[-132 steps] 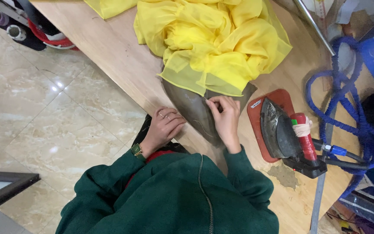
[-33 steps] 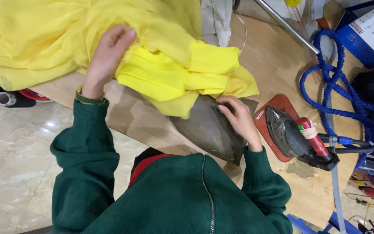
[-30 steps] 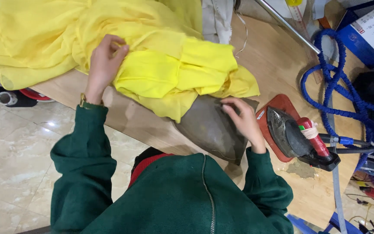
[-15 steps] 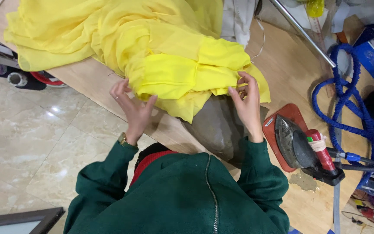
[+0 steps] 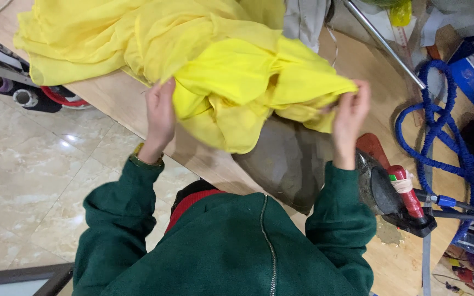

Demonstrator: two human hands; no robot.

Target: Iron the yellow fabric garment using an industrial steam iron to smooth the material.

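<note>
Head view, one person at a wooden table (image 5: 138, 107). Yellow fabric (image 5: 231, 71): now lifted off the grey pressing pad (image 5: 286, 164), where half a second ago it lay. Left hand (image 5: 160, 112) pinches its 9 o'clock edge; right hand (image 5: 349, 118) grips its 3 o'clock corner. Iron (image 5: 396, 197) rests at 4 o'clock, untouched.

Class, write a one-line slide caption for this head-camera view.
Both hands, left hand and right hand, lift yellow fabric above a grey pressing pad beside an iron.
</note>
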